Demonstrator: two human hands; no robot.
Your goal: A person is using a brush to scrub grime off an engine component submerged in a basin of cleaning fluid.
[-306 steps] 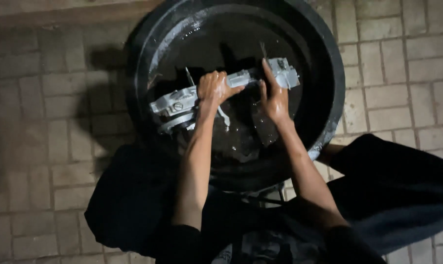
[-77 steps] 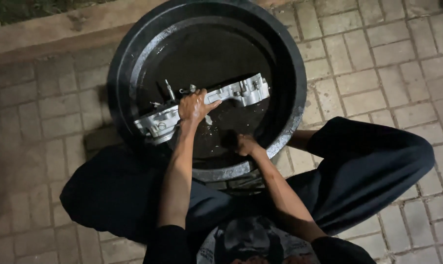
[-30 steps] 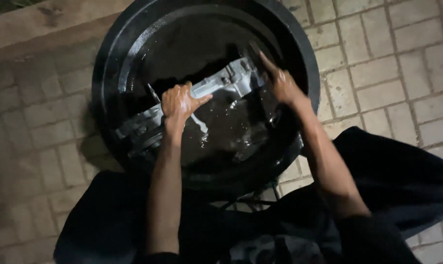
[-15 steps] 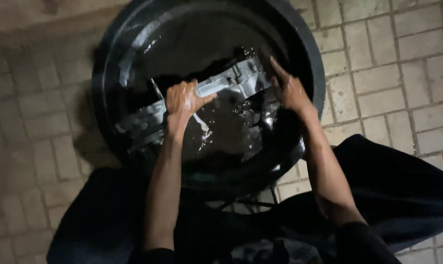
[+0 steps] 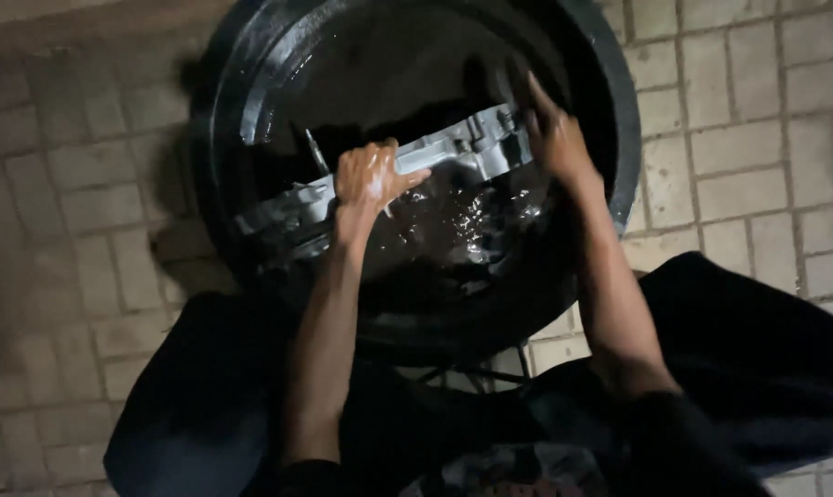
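While your left hand [image 5: 368, 179] clamps wet metal casting [image 5: 389, 179] mid-span across black tub [image 5: 619, 129], right hand [image 5: 556, 140] cups casting's far-right end; slick fingers risk slip, drop, splash.

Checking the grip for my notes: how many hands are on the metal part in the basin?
2. The left hand grips the grey metal casting near its middle; the right hand holds its right end, over the dark liquid in the black basin. Fingertips are partly hidden.
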